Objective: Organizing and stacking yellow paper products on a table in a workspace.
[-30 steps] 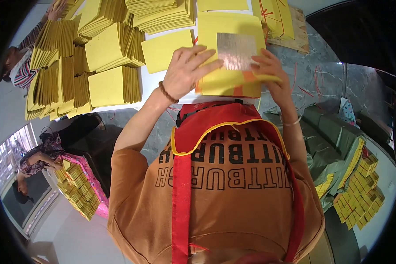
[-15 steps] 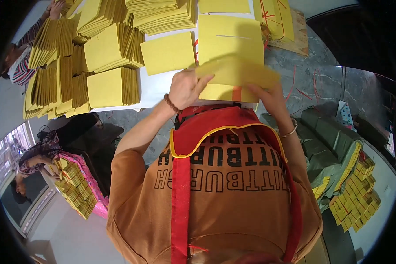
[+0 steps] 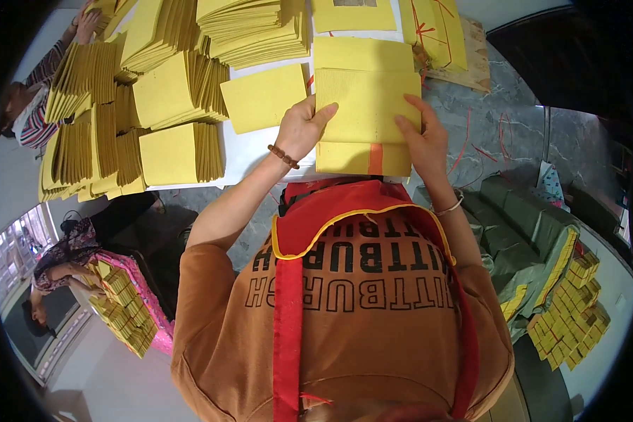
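1. Yellow paper [image 3: 362, 105]: lies across the middle of the orange-striped sheet [image 3: 344, 160].
2. My left hand [image 3: 304, 128], at the striped sheet's left edge: thumb and fingers pinching the paper.
3. My right hand [image 3: 427, 139], at its right edge: thumb, forefinger spread; pinching, cannot tell.
4. Risk, my judgement: uneven pull could skew the paper across the striped sheet.

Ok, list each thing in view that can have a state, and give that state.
Middle yellow paper: folded, lying flat
Left hand: closed on that paper's left edge
Right hand: partly open at its right edge
Yellow stacks at left: fanned
Yellow bundle, upper right: tied with red string
Loose red strings: lying on floor
Red apron: worn
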`<move>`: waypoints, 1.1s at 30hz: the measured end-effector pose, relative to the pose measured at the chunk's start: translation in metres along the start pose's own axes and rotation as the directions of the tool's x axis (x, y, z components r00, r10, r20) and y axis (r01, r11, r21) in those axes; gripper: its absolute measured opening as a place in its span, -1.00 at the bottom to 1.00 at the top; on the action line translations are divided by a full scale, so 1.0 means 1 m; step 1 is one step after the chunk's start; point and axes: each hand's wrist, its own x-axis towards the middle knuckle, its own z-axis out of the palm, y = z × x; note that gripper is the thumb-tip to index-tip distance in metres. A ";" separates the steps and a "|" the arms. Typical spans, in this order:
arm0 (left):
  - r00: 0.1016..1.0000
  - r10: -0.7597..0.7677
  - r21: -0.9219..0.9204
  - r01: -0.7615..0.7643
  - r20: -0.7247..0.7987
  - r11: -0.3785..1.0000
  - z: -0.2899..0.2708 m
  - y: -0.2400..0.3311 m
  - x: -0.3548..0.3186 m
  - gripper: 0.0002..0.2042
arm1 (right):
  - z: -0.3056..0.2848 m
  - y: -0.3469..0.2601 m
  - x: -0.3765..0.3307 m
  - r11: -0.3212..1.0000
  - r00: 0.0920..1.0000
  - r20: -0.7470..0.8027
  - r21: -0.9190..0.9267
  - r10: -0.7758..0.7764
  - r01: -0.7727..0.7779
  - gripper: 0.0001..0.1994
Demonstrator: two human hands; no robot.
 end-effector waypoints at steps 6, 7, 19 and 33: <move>0.997 -0.069 -0.200 0.075 0.035 0.977 0.000 -0.004 0.004 -0.74 | 0.004 0.006 0.000 0.993 0.995 -0.033 0.080 0.089 -0.086 -0.65; 0.995 -0.091 -0.212 0.100 0.051 0.972 -0.003 0.002 0.002 -0.78 | 0.004 0.007 0.000 0.998 0.997 -0.046 0.043 0.055 -0.053 -0.64; 0.740 0.630 0.649 -0.603 0.237 0.464 0.029 0.045 -0.015 -0.51 | 0.004 0.009 -0.001 0.997 0.997 -0.028 -0.012 0.070 -0.070 -0.65; 0.750 0.587 0.741 -0.573 0.303 0.351 0.038 0.021 -0.009 -0.42 | 0.006 0.008 -0.043 0.517 0.891 0.346 -0.727 -0.294 0.452 -0.34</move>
